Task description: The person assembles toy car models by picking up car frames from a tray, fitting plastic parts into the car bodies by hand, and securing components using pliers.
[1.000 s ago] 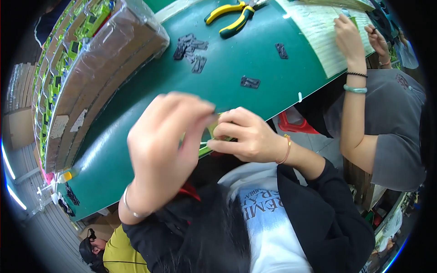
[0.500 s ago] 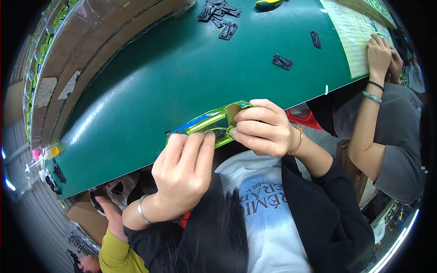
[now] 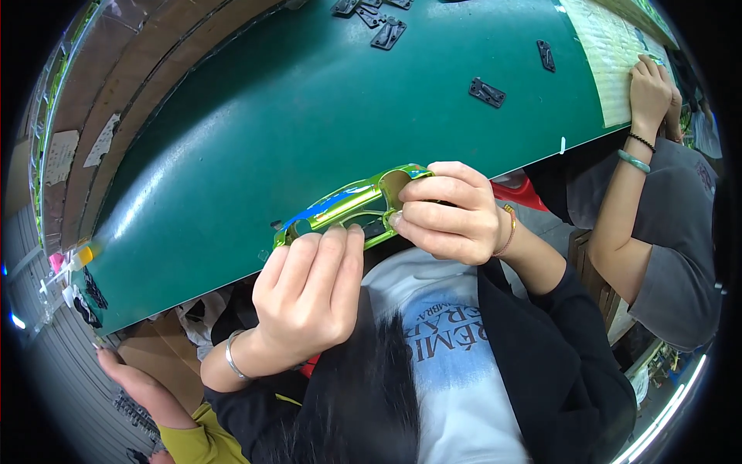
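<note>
Between my two hands, at the table's near edge, is a glossy green and blue plastic shell point(image 3: 340, 203), shaped like a toy car body with rounded cut-outs. It is tilted so that part of its hollow inside shows. My right hand point(image 3: 452, 215) pinches its right end between thumb and fingers. With fingertips bunched at the lower left rim, my left hand point(image 3: 309, 290) grips the other end. A dark piece point(image 3: 374, 230) shows inside the shell near my left fingertips; whether my fingers hold it I cannot tell.
Several flat black plastic parts point(image 3: 388, 34) lie at the back of the green table point(image 3: 232, 170), with another black part point(image 3: 487, 92) farther right. A brown layered rack point(image 3: 131, 85) borders the left. At right, a co-worker's hand point(image 3: 651, 93) rests over a pale sheet point(image 3: 599, 62).
The shell has turned slightly in my hands, showing more of its left end, while my grip stays much the same. At lower left, another person's arm has moved.
</note>
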`<state>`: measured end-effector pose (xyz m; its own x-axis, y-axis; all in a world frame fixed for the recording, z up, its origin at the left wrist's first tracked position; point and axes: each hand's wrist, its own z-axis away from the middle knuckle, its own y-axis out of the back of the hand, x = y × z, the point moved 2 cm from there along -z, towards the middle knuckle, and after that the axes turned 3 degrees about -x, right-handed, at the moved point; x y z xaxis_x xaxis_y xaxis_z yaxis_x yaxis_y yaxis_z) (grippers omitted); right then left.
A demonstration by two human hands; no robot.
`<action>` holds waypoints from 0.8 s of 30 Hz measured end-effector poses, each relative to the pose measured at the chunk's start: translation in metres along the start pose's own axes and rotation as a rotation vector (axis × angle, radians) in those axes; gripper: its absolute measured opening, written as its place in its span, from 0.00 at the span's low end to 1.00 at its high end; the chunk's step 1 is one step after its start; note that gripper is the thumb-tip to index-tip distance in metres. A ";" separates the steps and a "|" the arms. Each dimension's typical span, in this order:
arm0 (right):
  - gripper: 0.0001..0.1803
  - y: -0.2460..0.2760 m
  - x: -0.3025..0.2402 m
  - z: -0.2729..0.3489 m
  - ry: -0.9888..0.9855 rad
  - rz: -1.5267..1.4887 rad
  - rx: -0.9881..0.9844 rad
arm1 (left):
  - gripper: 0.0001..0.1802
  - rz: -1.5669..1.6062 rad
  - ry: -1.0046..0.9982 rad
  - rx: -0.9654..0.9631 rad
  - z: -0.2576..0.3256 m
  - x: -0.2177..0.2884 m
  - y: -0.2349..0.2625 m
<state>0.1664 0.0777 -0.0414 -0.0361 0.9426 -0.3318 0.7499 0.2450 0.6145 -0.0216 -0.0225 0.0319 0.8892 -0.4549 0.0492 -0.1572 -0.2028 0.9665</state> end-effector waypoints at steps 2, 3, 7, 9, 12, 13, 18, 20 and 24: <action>0.10 -0.001 -0.001 0.000 0.007 0.013 0.003 | 0.15 0.018 0.014 0.010 0.002 0.001 -0.002; 0.11 -0.001 -0.002 0.001 0.002 -0.003 0.008 | 0.15 -0.005 0.027 0.015 0.003 0.002 -0.002; 0.11 -0.001 -0.001 0.003 0.007 -0.016 0.016 | 0.15 -0.073 0.016 0.003 0.001 0.006 -0.003; 0.11 -0.001 0.000 0.002 0.010 -0.021 0.019 | 0.15 -0.079 -0.016 -0.006 -0.002 0.007 -0.001; 0.11 -0.002 0.001 0.001 0.004 -0.028 0.028 | 0.15 -0.074 -0.081 -0.022 -0.007 0.007 0.001; 0.11 -0.002 0.001 0.001 -0.002 -0.035 0.036 | 0.15 -0.070 -0.112 -0.034 -0.008 0.008 0.002; 0.10 -0.005 0.001 0.000 -0.008 -0.056 0.064 | 0.15 0.025 -0.122 -0.044 -0.007 0.003 0.003; 0.11 -0.007 0.001 0.000 -0.003 -0.060 0.083 | 0.15 0.052 -0.120 -0.045 -0.007 0.000 0.003; 0.11 -0.007 0.000 0.000 -0.022 -0.053 0.098 | 0.17 0.127 -0.108 -0.055 -0.007 -0.004 0.001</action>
<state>0.1608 0.0764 -0.0458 -0.0643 0.9235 -0.3783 0.8083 0.2705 0.5230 -0.0223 -0.0146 0.0349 0.8115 -0.5654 0.1475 -0.2390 -0.0908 0.9668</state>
